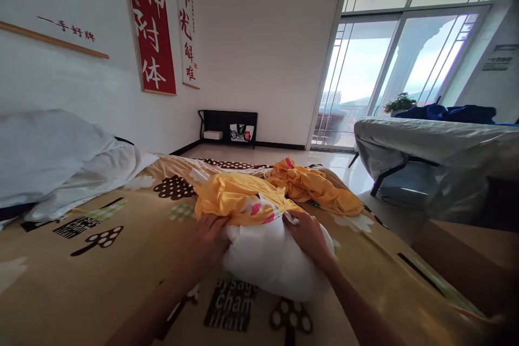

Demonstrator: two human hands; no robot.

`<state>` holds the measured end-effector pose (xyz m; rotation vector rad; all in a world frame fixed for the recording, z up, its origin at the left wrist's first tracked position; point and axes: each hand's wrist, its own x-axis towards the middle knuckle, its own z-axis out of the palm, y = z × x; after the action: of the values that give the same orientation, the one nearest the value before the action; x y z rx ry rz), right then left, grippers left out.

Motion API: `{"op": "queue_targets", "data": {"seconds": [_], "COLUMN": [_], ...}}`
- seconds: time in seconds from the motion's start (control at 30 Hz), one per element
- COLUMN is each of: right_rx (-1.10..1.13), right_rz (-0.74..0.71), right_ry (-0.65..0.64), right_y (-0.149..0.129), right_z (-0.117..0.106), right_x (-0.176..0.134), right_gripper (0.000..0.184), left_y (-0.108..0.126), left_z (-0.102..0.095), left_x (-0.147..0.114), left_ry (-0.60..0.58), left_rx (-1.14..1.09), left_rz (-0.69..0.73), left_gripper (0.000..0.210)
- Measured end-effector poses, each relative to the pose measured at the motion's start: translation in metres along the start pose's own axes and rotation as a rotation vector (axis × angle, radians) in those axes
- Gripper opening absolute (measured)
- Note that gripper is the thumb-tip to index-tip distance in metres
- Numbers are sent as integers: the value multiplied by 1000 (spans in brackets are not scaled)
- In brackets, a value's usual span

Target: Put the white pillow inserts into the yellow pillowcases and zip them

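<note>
A white pillow (267,259) lies on the bed in front of me, its far part covered by a yellow pillowcase (239,192) with pink patches. My left hand (213,235) is closed at the left side of the pillow, with its fingers on the pillowcase's edge. On the right, my right hand (306,230) pinches the same opening edge over the white pillow. Some fingertips of both hands are hidden in the cloth. Beyond the right hand is a crumpled yellow cloth (320,192); whether it joins the pillowcase I cannot tell.
A tan patterned bedsheet (133,275) spreads under everything. White bedding (52,157) is heaped at the left. To the right stand a plastic-covered table (438,135) and a cardboard box (466,259) beside the bed. A low black shelf (239,119) is against the far wall.
</note>
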<state>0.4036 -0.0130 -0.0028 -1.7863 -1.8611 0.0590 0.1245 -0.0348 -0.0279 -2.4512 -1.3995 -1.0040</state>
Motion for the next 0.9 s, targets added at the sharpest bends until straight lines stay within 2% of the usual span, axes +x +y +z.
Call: {"op": "queue_targets", "data": {"seconds": [0.07,0.13,0.27,0.37,0.43,0.5,0.57,0.63,0.73,0.83,0.9], "right_rx": [-58,-144,-332,-375,-366,-340,-316,-294,-268,-260,-242], "right_rz": [32,71,84,68,94,133,166,189,212,201,183], "right_ry": [-9,-10,-15,-23,-34,-33,-23,-17,-13,0,28], "right_y": [-4,-11,-33,-44,-43,-36,-27,-20,-18,-27,-35], "right_z": [0,2,7,9,8,6,3,1,1,2,4], "right_x": [-3,-6,-12,-10,-4,1,3,3,-2,-8,-13], "right_gripper": [29,29,28,30,30,30,28,27,28,27,26], "left_y": [10,14,10,10,16,25,36,47,55,54,49], "left_z": [0,8,42,61,62,55,41,26,12,16,25], "left_x": [9,14,15,16,18,20,21,21,19,20,20], "left_ry": [1,45,196,314,364,406,377,257,75,17,41], "left_rx": [-38,-83,-162,-226,-233,-257,-318,-385,-346,-199,-93], "left_rz": [-68,-112,-162,-243,-286,-301,-258,-199,-214,-239,-214], "left_gripper": [24,16,11,6,14,18,15,8,23,20,32]}}
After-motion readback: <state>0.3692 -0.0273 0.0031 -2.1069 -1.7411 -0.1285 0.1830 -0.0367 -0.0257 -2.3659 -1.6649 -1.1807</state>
